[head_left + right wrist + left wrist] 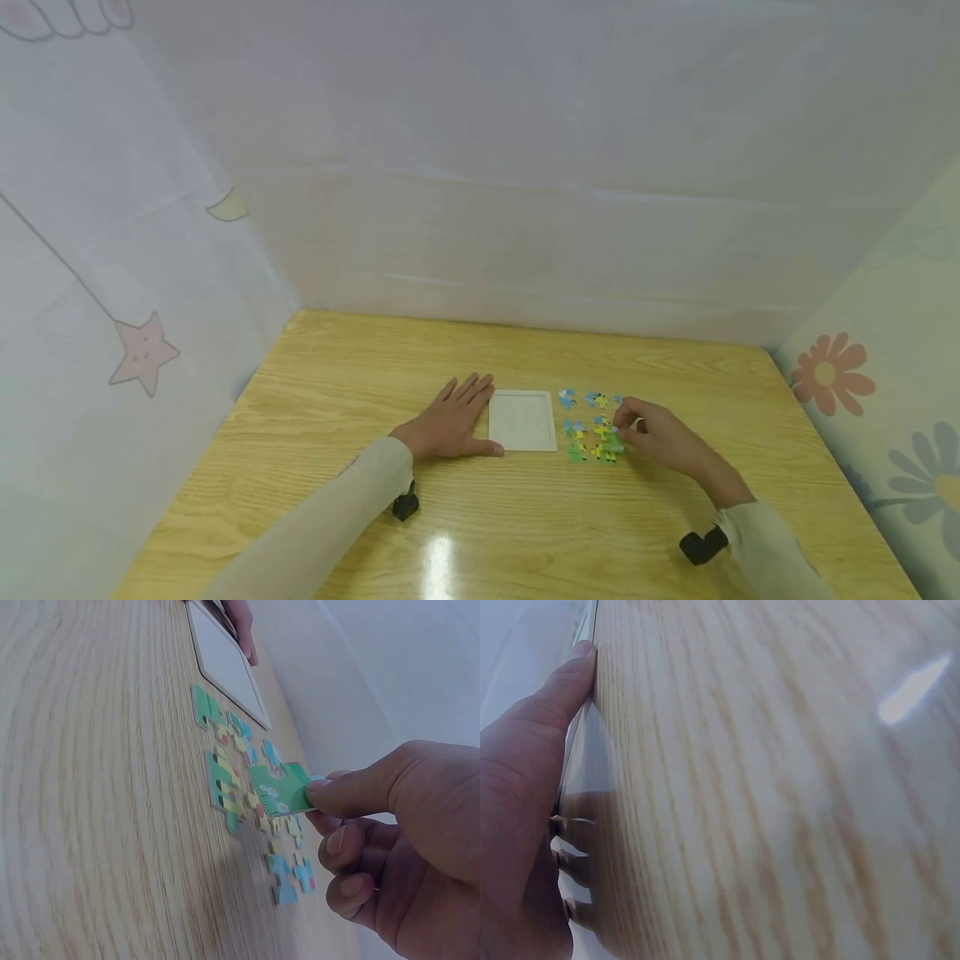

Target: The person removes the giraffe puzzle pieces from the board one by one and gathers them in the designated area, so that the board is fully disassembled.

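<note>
Between thumb and fingers my right hand (660, 435) pinches a green puzzle piece (282, 787) with pale flowers on it, raised above the table in the right wrist view. Beneath and around it lie several loose puzzle pieces (576, 428) in blue, yellow and green, roughly in rows. To their left is a white square puzzle tray (522, 422) with a raised rim. My left hand (450, 423) lies flat with fingers spread at the tray's left edge, its thumb at the lower left corner. In the left wrist view, the thumb (562, 686) rests along the tray's side.
The wooden table (525, 517) spreads out around the tray and pieces. Pale cloth walls (540, 208) rise behind it and at both sides, printed with a star (146, 353) and flowers (831, 373). A black wrist camera (703, 547) sits on the right wrist.
</note>
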Demonstrator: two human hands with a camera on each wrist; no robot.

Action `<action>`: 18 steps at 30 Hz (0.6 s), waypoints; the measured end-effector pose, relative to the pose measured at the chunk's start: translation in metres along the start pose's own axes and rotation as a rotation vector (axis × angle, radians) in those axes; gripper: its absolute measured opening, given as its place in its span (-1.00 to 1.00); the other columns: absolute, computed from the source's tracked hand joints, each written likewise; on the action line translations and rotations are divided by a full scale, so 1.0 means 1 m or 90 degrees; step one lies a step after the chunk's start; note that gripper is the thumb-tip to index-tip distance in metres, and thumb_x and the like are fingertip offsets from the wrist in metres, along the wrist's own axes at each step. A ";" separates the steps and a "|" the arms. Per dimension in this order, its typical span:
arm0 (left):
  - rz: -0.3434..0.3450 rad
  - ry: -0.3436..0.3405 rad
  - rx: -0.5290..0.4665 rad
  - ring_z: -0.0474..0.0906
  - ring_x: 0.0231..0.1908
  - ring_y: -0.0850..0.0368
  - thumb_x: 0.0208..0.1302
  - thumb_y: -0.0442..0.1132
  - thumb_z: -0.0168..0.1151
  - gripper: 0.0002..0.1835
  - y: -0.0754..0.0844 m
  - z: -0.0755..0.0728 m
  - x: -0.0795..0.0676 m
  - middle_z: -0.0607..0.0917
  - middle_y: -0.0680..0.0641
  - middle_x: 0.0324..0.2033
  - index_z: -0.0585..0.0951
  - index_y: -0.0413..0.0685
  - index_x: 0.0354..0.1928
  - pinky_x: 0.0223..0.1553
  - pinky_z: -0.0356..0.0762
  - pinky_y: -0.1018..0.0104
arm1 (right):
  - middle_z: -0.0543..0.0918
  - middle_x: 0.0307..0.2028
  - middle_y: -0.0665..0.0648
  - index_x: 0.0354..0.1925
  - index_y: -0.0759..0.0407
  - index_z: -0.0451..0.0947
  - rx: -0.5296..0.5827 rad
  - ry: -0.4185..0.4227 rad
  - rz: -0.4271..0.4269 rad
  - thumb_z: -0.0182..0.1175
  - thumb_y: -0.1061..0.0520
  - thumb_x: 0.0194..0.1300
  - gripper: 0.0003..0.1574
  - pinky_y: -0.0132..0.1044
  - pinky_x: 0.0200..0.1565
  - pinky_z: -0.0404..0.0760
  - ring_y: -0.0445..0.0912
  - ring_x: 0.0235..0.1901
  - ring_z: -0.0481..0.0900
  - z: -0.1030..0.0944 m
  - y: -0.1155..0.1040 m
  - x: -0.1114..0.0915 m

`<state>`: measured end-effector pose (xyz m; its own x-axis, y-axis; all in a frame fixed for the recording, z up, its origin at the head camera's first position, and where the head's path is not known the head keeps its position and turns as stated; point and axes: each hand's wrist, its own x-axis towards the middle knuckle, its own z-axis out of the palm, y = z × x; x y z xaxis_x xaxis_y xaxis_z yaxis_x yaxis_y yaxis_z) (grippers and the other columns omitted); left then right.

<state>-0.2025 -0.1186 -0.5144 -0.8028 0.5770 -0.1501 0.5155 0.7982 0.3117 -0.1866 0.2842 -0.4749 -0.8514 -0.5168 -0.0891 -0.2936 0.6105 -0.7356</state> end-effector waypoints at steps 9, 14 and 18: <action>0.001 0.004 -0.005 -0.23 0.76 -0.13 0.34 0.61 0.09 0.25 0.000 0.002 -0.001 -0.10 -0.10 0.76 -0.04 -0.08 0.74 0.73 -0.23 -0.25 | 0.69 -0.08 0.22 -0.02 0.28 0.55 0.016 0.003 0.012 0.16 0.25 0.60 -0.90 -0.36 -0.25 0.62 -0.12 -0.16 0.62 -0.006 0.002 -0.012; -0.002 0.005 -0.007 -0.24 0.76 -0.12 0.33 0.62 0.08 0.25 0.000 0.002 -0.001 -0.11 -0.08 0.76 -0.04 -0.07 0.74 0.74 -0.24 -0.25 | 0.68 -0.05 0.21 -0.02 0.28 0.54 0.012 -0.001 0.024 0.16 0.25 0.60 -0.91 -0.37 -0.20 0.63 -0.19 -0.11 0.60 -0.007 0.002 -0.016; -0.001 0.006 0.001 -0.24 0.76 -0.11 0.34 0.62 0.07 0.25 -0.001 0.003 0.000 -0.12 -0.07 0.76 -0.04 -0.07 0.74 0.74 -0.24 -0.24 | 0.69 -0.04 0.19 -0.02 0.26 0.54 0.007 -0.001 0.037 0.17 0.23 0.60 -0.90 -0.37 -0.16 0.63 -0.21 -0.10 0.60 -0.008 0.005 -0.018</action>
<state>-0.2020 -0.1194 -0.5175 -0.8062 0.5742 -0.1423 0.5145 0.7993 0.3104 -0.1758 0.3015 -0.4722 -0.8664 -0.4816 -0.1319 -0.2397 0.6328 -0.7362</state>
